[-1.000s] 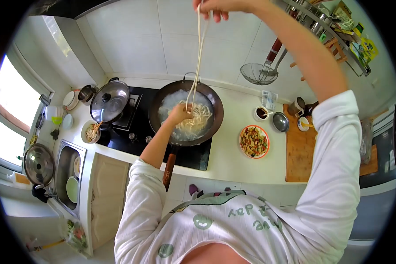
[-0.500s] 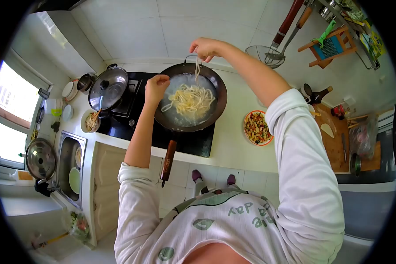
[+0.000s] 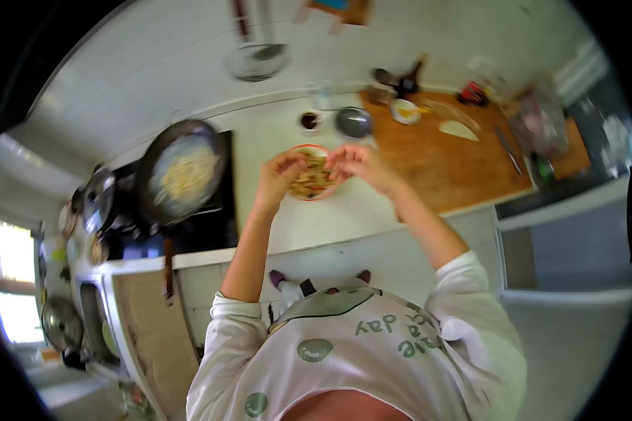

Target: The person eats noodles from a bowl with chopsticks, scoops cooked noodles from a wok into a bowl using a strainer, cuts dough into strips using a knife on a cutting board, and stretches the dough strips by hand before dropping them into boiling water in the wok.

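My left hand (image 3: 281, 174) is over the left side of a red-rimmed bowl (image 3: 312, 196) of chopped mixed food. Its fingers are loosely bent, and I see nothing in them. Over the bowl's right side is my right hand (image 3: 358, 165), fingers slightly apart, also with nothing visible in it. Motion blur softens both hands, and they hide part of the bowl. To the left, pale noodles (image 3: 188, 174) lie in cloudy liquid in a dark wok (image 3: 215, 151) on the stove.
The wok's wooden handle (image 3: 168, 274) sticks out past the counter edge. Behind the bowl stand a cup of dark liquid (image 3: 310, 121) and a grey bowl (image 3: 353, 123). A cutting board (image 3: 428, 165) on the right bears a knife (image 3: 507, 149) and a piece of dough (image 3: 458, 130).
The view has swung right. My right hand has let go of the noodles it held over the wok. Both hands have moved from the wok to above the bowl.
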`<act>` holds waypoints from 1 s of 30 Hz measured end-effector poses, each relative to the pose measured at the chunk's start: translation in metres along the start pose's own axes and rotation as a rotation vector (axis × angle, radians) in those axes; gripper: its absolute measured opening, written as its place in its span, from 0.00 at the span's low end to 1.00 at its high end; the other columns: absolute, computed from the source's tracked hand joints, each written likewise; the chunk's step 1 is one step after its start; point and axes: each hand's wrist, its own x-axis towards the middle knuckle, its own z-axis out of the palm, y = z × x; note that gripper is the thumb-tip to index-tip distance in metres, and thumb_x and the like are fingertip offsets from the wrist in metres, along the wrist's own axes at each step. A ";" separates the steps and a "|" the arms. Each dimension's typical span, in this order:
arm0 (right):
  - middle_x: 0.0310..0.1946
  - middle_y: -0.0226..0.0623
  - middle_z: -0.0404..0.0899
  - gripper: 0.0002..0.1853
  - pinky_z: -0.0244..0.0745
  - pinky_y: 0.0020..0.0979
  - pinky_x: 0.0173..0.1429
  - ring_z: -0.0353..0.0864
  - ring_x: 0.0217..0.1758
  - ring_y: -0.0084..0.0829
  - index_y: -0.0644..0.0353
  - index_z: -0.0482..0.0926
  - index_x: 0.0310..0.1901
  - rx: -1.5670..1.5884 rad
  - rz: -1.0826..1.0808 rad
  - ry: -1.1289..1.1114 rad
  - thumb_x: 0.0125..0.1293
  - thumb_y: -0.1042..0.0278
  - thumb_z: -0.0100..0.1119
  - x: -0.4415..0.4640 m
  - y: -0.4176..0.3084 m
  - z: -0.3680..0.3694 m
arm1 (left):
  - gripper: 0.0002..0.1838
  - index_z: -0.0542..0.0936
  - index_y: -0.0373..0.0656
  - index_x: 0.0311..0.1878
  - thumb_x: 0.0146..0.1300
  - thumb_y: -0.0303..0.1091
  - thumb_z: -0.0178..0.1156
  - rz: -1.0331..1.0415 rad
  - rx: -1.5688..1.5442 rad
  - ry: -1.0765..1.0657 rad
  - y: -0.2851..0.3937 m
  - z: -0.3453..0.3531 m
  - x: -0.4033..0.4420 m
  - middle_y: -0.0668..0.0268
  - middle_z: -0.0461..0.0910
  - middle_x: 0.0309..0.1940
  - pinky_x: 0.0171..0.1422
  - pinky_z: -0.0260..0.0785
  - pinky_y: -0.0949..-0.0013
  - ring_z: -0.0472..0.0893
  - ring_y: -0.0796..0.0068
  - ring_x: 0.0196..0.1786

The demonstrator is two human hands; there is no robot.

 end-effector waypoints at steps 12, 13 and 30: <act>0.35 0.34 0.80 0.08 0.75 0.25 0.36 0.80 0.33 0.25 0.61 0.75 0.44 0.149 0.321 0.963 0.63 0.73 0.51 -0.363 0.157 -0.286 | 0.06 0.79 0.40 0.41 0.61 0.29 0.57 -0.732 -0.356 -0.234 -0.180 0.403 0.089 0.64 0.80 0.31 0.31 0.69 0.77 0.77 0.78 0.29; 0.34 0.34 0.80 0.09 0.75 0.25 0.35 0.80 0.33 0.25 0.60 0.75 0.44 0.149 0.309 0.987 0.63 0.74 0.51 -0.376 0.163 -0.303 | 0.05 0.79 0.39 0.39 0.61 0.27 0.57 -0.725 -0.357 -0.232 -0.193 0.416 0.099 0.63 0.80 0.28 0.27 0.68 0.77 0.76 0.78 0.27; 0.31 0.49 0.79 0.12 0.74 0.40 0.41 0.79 0.37 0.48 0.64 0.75 0.44 -0.964 0.392 0.987 0.57 0.75 0.54 -0.366 0.209 -0.730 | 0.24 0.71 0.39 0.58 0.56 0.32 0.58 -0.026 0.710 -0.007 -0.274 0.653 0.297 0.51 0.71 0.56 0.64 0.63 0.59 0.70 0.52 0.58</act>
